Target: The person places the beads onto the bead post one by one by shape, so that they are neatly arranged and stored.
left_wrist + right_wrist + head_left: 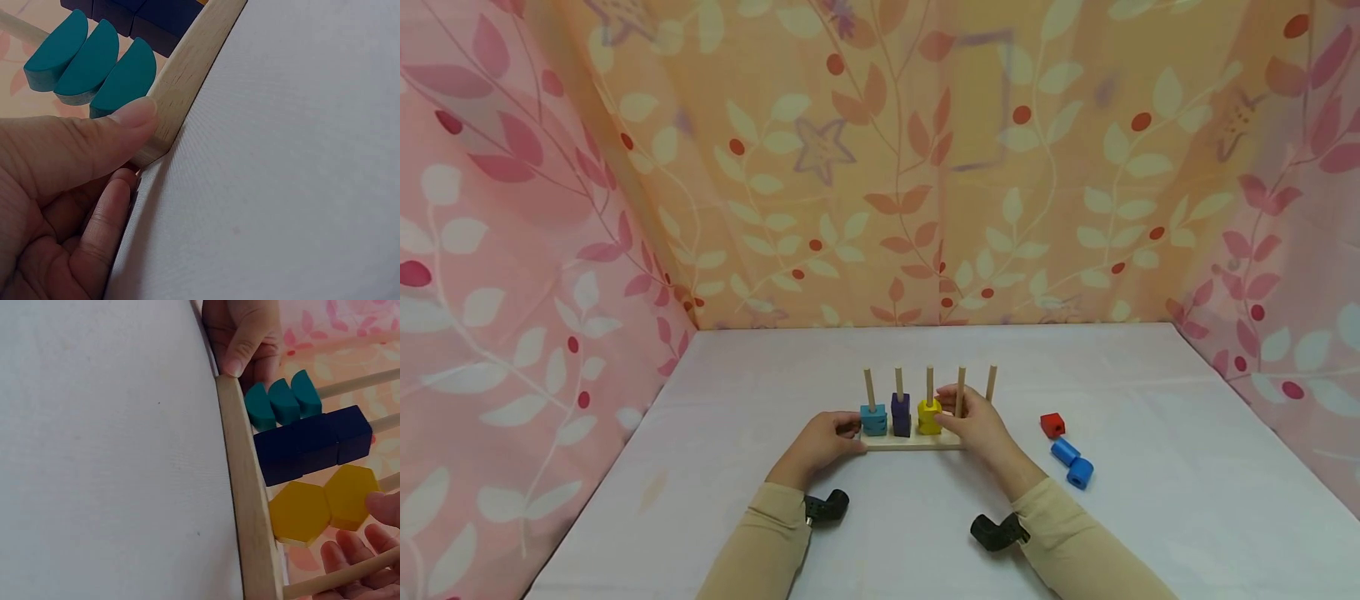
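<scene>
A wooden peg stand (910, 446) lies between both hands. It carries teal half-round blocks (103, 62), dark purple square blocks (312, 447) and two yellow hexagonal blocks (300, 512) on separate pegs. My left hand (823, 442) grips the stand's left end, the thumb on the wooden base and the fingers curled beside it. At the yellow stack, the thumb of my right hand (977, 421) touches the upper block's edge. The right fingertips (353, 550) show loosely bent beyond the stack, apart from the block. Two pegs right of the yellow carry no visible blocks.
To the right of the stand, a red block (1052, 425) and two blue cylinders (1065, 452) lie on the white table (910, 533). Floral cloth (880, 167) hangs behind and at both sides. A black wrist camera (996, 532) sits on each forearm.
</scene>
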The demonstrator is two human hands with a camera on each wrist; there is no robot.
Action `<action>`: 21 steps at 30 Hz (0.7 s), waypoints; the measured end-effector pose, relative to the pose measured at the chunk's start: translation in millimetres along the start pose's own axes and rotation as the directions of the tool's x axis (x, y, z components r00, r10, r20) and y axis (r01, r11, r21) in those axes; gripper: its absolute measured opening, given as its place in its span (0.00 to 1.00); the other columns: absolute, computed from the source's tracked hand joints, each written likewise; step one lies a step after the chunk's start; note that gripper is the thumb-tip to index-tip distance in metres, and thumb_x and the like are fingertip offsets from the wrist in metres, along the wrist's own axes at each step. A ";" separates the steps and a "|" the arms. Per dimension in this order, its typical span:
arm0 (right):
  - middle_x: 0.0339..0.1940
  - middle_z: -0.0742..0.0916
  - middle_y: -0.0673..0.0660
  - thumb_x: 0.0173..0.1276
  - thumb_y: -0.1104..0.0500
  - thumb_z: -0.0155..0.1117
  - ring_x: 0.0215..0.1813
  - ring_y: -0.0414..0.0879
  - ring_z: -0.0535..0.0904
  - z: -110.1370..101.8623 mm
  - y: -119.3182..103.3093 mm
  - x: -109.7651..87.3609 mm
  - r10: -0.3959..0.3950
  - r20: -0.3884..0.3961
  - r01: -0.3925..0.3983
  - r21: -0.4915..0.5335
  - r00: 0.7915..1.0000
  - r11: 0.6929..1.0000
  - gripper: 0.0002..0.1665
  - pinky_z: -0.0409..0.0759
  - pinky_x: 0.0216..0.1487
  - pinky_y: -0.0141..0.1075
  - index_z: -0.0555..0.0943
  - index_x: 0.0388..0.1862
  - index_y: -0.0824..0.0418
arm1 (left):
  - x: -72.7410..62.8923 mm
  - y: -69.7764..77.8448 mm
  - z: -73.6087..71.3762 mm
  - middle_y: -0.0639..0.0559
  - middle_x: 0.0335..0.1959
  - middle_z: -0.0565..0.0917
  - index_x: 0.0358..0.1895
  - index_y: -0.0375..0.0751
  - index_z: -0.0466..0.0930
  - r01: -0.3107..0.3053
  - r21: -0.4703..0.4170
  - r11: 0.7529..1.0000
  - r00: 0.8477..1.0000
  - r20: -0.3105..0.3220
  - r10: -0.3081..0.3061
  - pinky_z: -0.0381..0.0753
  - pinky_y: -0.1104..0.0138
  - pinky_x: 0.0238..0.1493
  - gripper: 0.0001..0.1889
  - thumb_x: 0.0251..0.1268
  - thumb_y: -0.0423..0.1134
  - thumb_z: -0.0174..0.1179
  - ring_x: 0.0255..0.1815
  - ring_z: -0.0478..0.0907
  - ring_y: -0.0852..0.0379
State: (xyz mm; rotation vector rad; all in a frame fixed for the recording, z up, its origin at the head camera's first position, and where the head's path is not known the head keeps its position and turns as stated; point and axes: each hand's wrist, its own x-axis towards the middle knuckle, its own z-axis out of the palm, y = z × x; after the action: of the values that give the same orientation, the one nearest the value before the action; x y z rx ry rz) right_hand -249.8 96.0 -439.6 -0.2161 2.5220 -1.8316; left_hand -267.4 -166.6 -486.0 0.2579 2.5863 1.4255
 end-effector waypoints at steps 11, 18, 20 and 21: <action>0.62 0.73 0.63 0.62 0.61 0.62 0.64 0.55 0.67 -35.5 -15.9 -21.0 -0.071 0.114 0.076 -0.039 0.991 0.996 0.33 0.63 0.62 0.44 0.65 0.65 0.64 | 0.5 -1.6 -0.4 0.49 0.51 0.79 0.54 0.41 0.77 -0.001 -0.007 1.000 1.000 0.007 0.001 0.73 0.60 0.54 0.27 0.46 0.38 0.70 0.51 0.75 0.56; 0.51 0.80 0.64 0.64 0.61 0.60 0.52 0.56 0.77 -79.0 -16.0 -29.4 -0.092 0.124 0.103 -0.088 0.988 0.991 0.21 0.77 0.49 0.33 0.74 0.54 0.68 | 0.6 -1.5 0.8 0.49 0.51 0.79 0.54 0.41 0.77 0.003 0.001 1.000 1.000 0.004 -0.003 0.73 0.60 0.54 0.27 0.46 0.38 0.70 0.51 0.75 0.56; 0.46 0.82 0.62 0.64 0.61 0.61 0.45 0.53 0.79 -91.2 -13.2 -27.5 -0.066 0.087 0.077 -0.127 0.994 0.989 0.17 0.79 0.40 0.30 0.76 0.50 0.67 | 0.8 -1.5 0.7 0.49 0.51 0.79 0.54 0.40 0.77 0.006 0.001 1.000 1.000 0.003 -0.006 0.73 0.59 0.54 0.27 0.46 0.38 0.70 0.51 0.75 0.56; 0.44 0.83 0.62 0.64 0.60 0.61 0.43 0.52 0.79 -96.8 -11.4 -26.2 -0.052 0.067 0.062 -0.158 0.996 0.985 0.16 0.78 0.38 0.29 0.76 0.49 0.67 | 0.8 -1.5 0.5 0.49 0.51 0.79 0.54 0.40 0.77 0.008 0.002 1.000 1.000 0.002 -0.008 0.73 0.59 0.54 0.27 0.46 0.38 0.70 0.51 0.75 0.56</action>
State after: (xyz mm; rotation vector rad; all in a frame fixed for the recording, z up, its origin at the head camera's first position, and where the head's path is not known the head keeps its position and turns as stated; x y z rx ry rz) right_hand -231.8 187.3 -400.4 -0.3467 2.6470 -1.6128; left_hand -268.2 -166.8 -487.7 0.2494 2.5840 1.4193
